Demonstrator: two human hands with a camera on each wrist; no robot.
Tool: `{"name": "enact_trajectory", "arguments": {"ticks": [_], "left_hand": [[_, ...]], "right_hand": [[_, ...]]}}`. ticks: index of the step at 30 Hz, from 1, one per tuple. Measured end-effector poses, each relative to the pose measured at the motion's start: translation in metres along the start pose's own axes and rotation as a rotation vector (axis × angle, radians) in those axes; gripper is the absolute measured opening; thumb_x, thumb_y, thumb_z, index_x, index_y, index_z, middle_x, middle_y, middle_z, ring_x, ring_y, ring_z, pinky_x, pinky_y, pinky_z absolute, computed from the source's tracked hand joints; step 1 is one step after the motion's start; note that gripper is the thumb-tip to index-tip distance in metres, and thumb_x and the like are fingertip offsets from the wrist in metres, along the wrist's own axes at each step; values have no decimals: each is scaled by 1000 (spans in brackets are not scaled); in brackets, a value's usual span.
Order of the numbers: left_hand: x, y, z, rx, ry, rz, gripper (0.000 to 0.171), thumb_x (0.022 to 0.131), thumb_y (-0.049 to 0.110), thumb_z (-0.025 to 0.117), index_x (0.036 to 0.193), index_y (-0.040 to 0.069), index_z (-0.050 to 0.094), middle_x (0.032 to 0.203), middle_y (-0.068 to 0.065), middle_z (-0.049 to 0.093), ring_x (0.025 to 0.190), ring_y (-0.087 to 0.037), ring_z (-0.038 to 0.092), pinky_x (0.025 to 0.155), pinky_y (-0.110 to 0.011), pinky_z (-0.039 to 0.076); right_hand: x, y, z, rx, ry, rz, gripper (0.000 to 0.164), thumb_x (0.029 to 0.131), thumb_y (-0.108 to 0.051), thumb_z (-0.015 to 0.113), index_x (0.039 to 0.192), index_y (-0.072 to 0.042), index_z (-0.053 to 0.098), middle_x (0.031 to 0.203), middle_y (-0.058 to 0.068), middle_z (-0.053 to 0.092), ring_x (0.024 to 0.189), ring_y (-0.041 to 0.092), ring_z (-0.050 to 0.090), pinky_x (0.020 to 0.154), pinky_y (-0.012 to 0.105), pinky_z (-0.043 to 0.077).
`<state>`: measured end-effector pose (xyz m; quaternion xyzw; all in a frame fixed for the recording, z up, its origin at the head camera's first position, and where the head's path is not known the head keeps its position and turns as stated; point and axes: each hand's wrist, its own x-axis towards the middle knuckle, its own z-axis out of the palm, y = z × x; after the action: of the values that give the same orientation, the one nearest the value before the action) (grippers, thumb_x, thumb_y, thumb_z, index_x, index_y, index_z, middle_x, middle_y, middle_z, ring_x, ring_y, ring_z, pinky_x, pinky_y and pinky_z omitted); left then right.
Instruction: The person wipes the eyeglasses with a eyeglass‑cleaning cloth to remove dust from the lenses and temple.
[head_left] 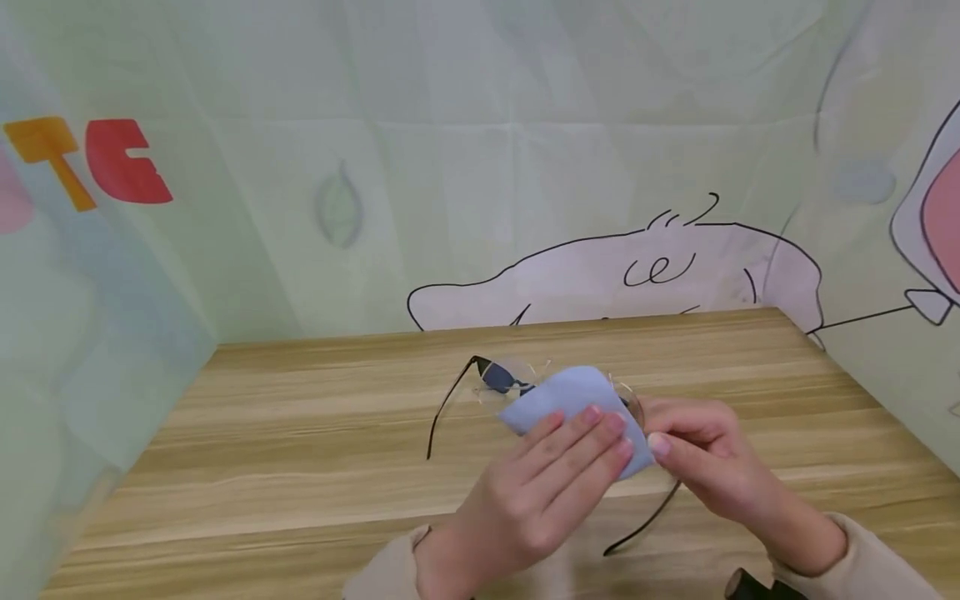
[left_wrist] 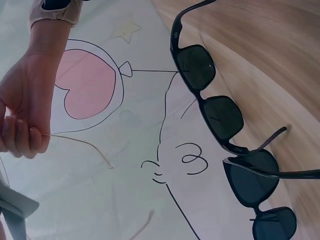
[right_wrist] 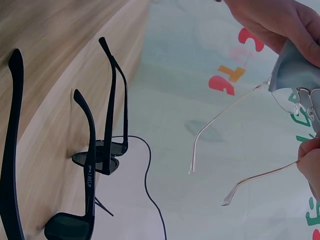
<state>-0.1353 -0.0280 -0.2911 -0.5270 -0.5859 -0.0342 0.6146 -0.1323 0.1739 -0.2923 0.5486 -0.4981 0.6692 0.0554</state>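
Note:
My left hand [head_left: 536, 492] lays its fingers over a light blue cloth [head_left: 570, 383], pinching it around one lens side of a pair of thin-rimmed eyeglasses [head_left: 636, 402]. The cloth covers much of these glasses. At the other side, my right hand [head_left: 712, 450] pinches the frame between thumb and curled fingers. In the right wrist view the thin temples [right_wrist: 212, 122] stick out unfolded, and the cloth [right_wrist: 295, 70] hangs from the left hand [right_wrist: 272, 20]. The left wrist view has the right hand [left_wrist: 25, 115] with one slim temple [left_wrist: 82, 140] reaching out beside its fingers.
Black sunglasses [head_left: 495, 375] rest unfolded on the wooden table [head_left: 300, 433], partly hidden behind the cloth. The left wrist view has two dark pairs, a nearer one [left_wrist: 222, 117] and a second pair [left_wrist: 255, 175]. A printed curtain [head_left: 420, 167] hangs behind the table.

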Motion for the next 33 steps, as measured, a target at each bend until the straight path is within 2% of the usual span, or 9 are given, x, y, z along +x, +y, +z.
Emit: {"name": "enact_trajectory", "arguments": {"ticks": [4,7,15,18,21,24,26,29,33], "left_hand": [[-9,0,-6,-18,-8,-40,22,96,5,49,108,0,66,108,-13,67,103,-24,63,89,-35,50],[-15,-1,-10,-51,7,-116,22,96,4,48,107,-2,66,107,-16,67,101,-25,64,87,-35,52],[-25,-8,-13,-103,81,-337,23,94,-5,42,103,-12,62,104,-23,66,96,-32,65,90,-38,50],[-23,-9,-13,-149,99,-417,25,93,-7,40,105,-14,60,106,-26,64,98,-35,63,93,-39,47],[-19,-8,-11,-187,92,-460,26,95,-5,40,107,-14,60,109,-26,63,101,-36,62,95,-40,46],[-13,-4,-9,-187,61,-458,26,95,-3,39,108,-11,61,111,-24,63,105,-34,61,96,-41,45],[-10,-2,-7,-162,38,-424,27,95,-1,40,109,-8,62,112,-22,64,107,-32,60,97,-41,44],[-9,0,-4,-125,46,-337,25,95,-1,42,108,-5,63,111,-19,65,106,-29,61,98,-41,43],[-17,-5,-1,-84,98,-197,23,95,1,46,108,-4,64,106,-18,67,100,-28,64,95,-41,46]], "right_hand": [[5,-2,-1,-27,9,-13,21,92,12,40,90,8,61,81,14,54,73,22,47,59,30,38],[6,-2,-2,-36,22,-23,19,90,14,40,80,10,56,70,14,45,65,24,39,55,32,29],[2,-5,-8,-20,55,-27,22,83,19,42,80,9,61,71,15,49,64,25,39,53,32,29],[4,-5,-8,-21,35,-46,22,83,19,42,80,10,61,68,14,48,63,24,38,54,31,28],[5,-5,-6,-12,30,-45,22,83,19,42,81,10,61,67,14,46,61,23,36,54,30,26],[2,-3,-4,-9,44,-34,22,82,20,41,81,10,61,67,14,46,61,24,36,53,30,27],[0,-2,-2,-9,64,-28,23,82,20,41,81,10,61,68,15,46,62,24,36,54,31,27],[-2,-3,-2,7,97,-17,22,84,19,40,81,10,61,72,15,49,64,25,37,54,33,26],[0,-6,-4,34,102,-8,23,84,19,39,80,10,60,70,15,48,63,25,35,55,32,25]]}}
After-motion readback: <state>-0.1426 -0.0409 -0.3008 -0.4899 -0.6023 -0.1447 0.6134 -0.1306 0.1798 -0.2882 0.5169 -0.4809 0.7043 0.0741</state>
